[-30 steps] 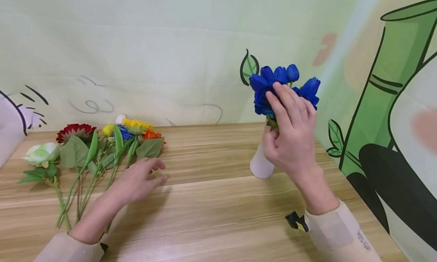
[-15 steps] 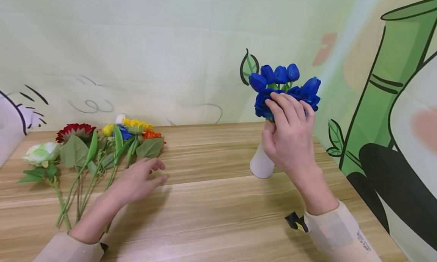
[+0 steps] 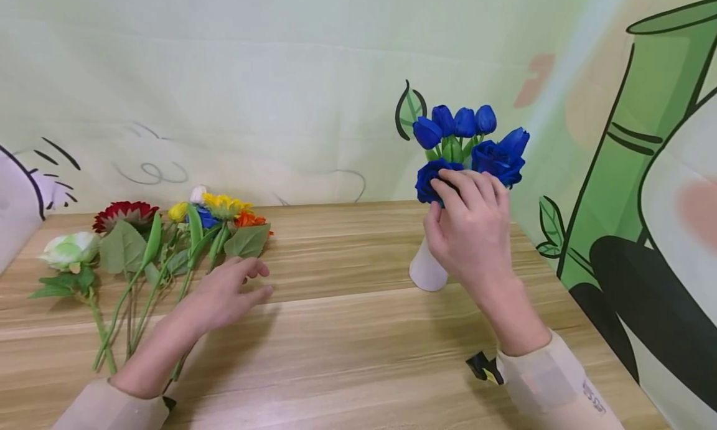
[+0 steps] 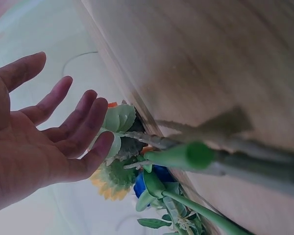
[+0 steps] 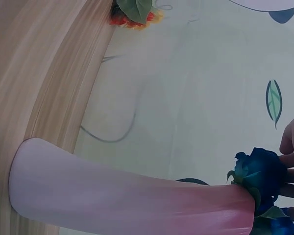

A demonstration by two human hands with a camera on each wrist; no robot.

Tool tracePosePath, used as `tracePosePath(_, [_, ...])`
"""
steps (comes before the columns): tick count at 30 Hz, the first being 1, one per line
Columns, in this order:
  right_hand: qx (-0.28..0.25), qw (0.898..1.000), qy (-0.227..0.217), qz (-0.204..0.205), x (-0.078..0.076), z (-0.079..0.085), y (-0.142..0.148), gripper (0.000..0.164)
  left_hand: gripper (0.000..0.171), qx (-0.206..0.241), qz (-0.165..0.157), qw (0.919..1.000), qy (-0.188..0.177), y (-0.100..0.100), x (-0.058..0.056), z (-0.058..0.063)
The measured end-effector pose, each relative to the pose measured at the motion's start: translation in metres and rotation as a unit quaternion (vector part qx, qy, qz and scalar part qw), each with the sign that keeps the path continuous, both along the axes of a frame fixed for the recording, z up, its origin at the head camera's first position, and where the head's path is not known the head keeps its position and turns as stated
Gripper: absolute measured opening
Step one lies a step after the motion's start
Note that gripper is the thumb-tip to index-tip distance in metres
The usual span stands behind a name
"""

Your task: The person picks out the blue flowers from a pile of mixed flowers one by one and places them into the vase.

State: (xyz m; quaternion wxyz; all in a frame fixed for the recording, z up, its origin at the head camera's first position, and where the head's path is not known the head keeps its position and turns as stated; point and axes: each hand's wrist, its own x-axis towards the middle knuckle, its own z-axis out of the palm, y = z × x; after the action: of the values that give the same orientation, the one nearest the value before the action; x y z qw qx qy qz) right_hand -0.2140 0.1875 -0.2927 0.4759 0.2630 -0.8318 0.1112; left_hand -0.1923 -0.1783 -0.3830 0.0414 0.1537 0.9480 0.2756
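In the head view my right hand (image 3: 473, 231) touches a blue rose (image 3: 434, 180) at the mouth of a pale tapered vase (image 3: 428, 269). Its fingertips rest on the bloom, and the thumb stands apart from it. Behind the rose rise several blue tulips (image 3: 464, 122), with another blue rose (image 3: 497, 160) on the right. From the side, the right wrist view has the rose (image 5: 261, 171) sitting low on the pinkish vase rim (image 5: 242, 208). My left hand (image 3: 226, 296) is held with loosely bent fingers and nothing in it, beside the loose flowers.
On the left of the wooden table (image 3: 336, 355) lie a red flower (image 3: 126, 216), a white-green rose (image 3: 70, 251), a yellow sunflower (image 3: 226, 206) and an orange flower (image 3: 248, 220). A printed cloth wall (image 3: 313, 94) stands behind the table.
My right hand has moved down with the front blue rose, which now sits lower at the vase mouth. More of the tulips and their green stems show. The left hand has hardly moved.
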Motion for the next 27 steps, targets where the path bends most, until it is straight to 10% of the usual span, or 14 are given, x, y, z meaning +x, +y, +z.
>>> tracePosePath(19, [-0.042, 0.993, 0.041, 0.104, 0.008, 0.003, -0.009, 0.022, 0.036, -0.017, 0.002, 0.9999, 0.003, -0.001, 0.000, 0.005])
tracePosePath(27, [0.012, 0.983, -0.101, 0.155, 0.010, -0.025, -0.023, 0.013, 0.038, -0.021, 0.003, 0.9998, 0.000, 0.000, 0.001, 0.003])
